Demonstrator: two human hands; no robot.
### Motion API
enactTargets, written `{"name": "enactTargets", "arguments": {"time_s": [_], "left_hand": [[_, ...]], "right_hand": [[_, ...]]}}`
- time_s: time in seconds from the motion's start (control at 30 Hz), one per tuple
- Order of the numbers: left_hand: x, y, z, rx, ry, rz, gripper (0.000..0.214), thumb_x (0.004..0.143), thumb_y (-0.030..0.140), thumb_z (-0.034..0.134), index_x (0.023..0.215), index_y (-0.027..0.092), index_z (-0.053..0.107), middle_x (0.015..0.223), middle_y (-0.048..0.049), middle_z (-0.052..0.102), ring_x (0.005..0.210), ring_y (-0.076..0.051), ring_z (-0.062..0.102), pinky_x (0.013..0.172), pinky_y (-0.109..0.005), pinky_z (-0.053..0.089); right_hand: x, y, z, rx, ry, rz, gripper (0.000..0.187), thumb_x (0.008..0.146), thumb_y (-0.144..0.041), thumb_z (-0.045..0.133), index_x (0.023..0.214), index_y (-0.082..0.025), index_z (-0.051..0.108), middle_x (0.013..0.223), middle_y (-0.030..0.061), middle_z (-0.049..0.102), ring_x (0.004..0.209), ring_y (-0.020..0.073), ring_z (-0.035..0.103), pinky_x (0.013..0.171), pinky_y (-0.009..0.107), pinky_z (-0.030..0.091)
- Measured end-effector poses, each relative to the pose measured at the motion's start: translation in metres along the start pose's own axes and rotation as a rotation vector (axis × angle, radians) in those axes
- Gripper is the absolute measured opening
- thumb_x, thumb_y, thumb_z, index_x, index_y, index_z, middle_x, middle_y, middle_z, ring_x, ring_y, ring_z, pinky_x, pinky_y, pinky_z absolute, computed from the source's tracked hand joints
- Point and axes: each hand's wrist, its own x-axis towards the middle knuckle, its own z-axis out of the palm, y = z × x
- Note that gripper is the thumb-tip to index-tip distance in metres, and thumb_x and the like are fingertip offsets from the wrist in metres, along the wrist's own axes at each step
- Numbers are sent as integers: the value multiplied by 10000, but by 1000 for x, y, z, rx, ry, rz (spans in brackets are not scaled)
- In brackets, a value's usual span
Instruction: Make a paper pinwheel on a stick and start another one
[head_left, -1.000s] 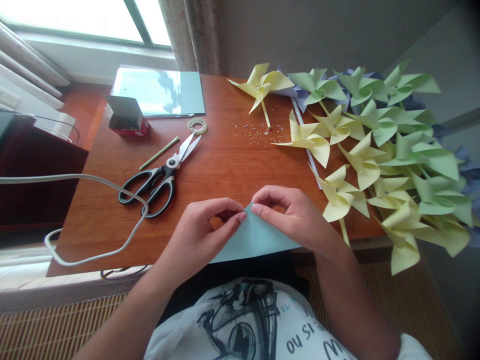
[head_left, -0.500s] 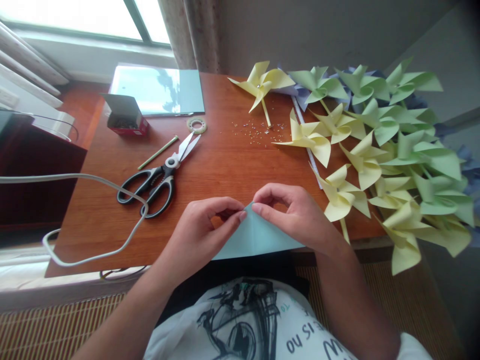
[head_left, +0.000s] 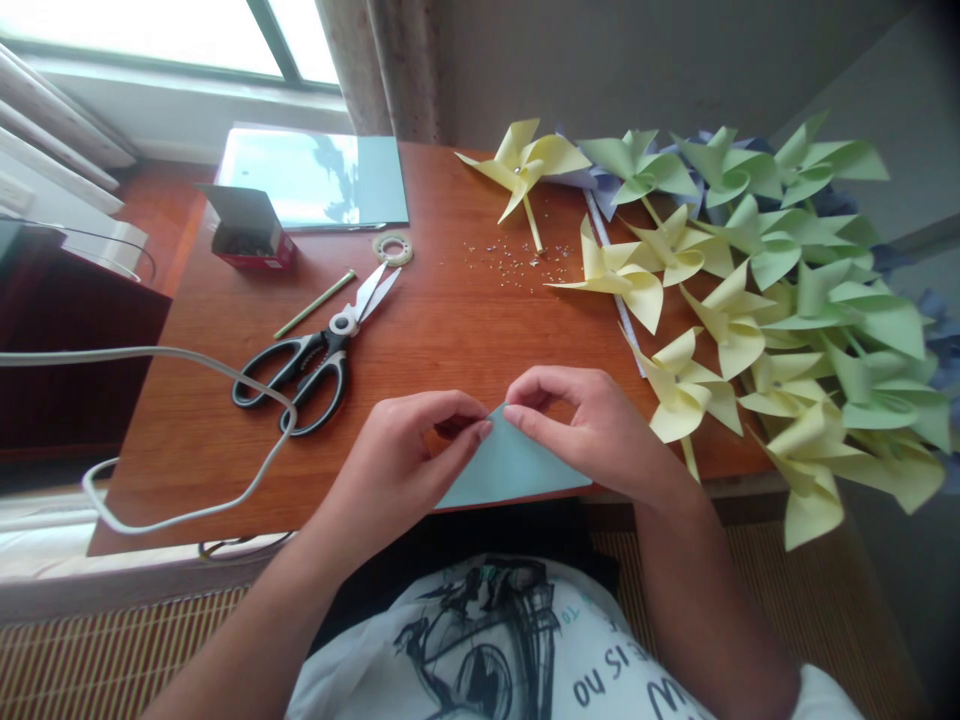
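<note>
Between my two hands is a light blue sheet of paper (head_left: 506, 468), at the front edge of the table. Its far corner comes to a point where my fingertips meet. My left hand (head_left: 420, 440) pinches the paper just left of that point, thumb on top. On the right side of the same point, my right hand (head_left: 585, 425) grips it between thumb and curled fingers. The paper's lower edge lies nearly straight along the table edge; its side parts are hidden under my hands.
Black-handled scissors (head_left: 322, 365), a green paper stick (head_left: 315, 303), a tape roll (head_left: 393, 249) and an open red box (head_left: 259, 245) lie to the left. A white cable (head_left: 187, 352) crosses there. Blue sheets (head_left: 382, 180) lie behind. Yellow pinwheels (head_left: 679, 385) and green pinwheels (head_left: 780, 235) crowd the right.
The paper's lower edge has drawn in slightly and its right corner has shifted inward; the centre crease shows less. Both hands keep their pinch in nearly the same place.
</note>
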Motion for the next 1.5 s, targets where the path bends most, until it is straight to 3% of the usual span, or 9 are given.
{"name": "enactTargets", "arguments": {"time_s": [0.13,0.3,0.47,0.73,1.07,1.3,1.5], "left_hand": [[8,-2,1,329,48,36,132,937,255,595,933,182,704,857,-33,751,772,-178,698,709,-264,508],[10,10,10,742,189,135,315,966,253,528,1243,151,636,1281,-151,680,1121,-314,651,942,-441,511],[-7,15,31,867,43,302,344,966,175,487,1252,86,656,1312,-185,684,1208,-329,637,997,-460,518],[-18,6,48,929,-22,304,505,993,252,452,1392,-39,558,1494,-254,517,1384,-376,516,1150,-482,439],[-21,-3,54,878,-94,219,647,1001,447,428,1442,-20,512,1563,-236,435,1447,-370,435,1198,-480,364],[-25,-9,61,892,-98,251,922,949,682,388,1476,-73,429,1570,-300,393,1482,-420,352,1232,-513,255],[-27,-14,63,872,-87,261,909,932,705,405,1524,15,396,1580,-281,394,1490,-415,341,1232,-519,232]], "right_hand": [[10,6,4,-97,63,-72,103,888,-144,659,823,-210,704,856,3,735,821,166,674,713,257,504],[39,21,10,-225,181,-100,110,894,-153,653,827,-204,723,870,27,726,815,175,663,725,279,496],[68,34,11,-351,264,-82,112,877,-150,663,802,-200,729,866,36,725,788,181,651,738,297,494],[80,44,17,-437,277,-53,128,891,-148,648,802,-185,731,877,64,708,824,208,643,771,325,490],[80,42,17,-521,261,-49,142,911,-153,627,800,-199,703,886,65,688,882,226,634,813,336,470],[79,42,19,-628,258,-42,106,919,-175,640,828,-207,685,909,58,677,921,239,611,810,336,451],[81,45,17,-662,270,-40,53,917,-178,672,879,-213,664,923,40,691,922,226,620,805,323,444]]}}
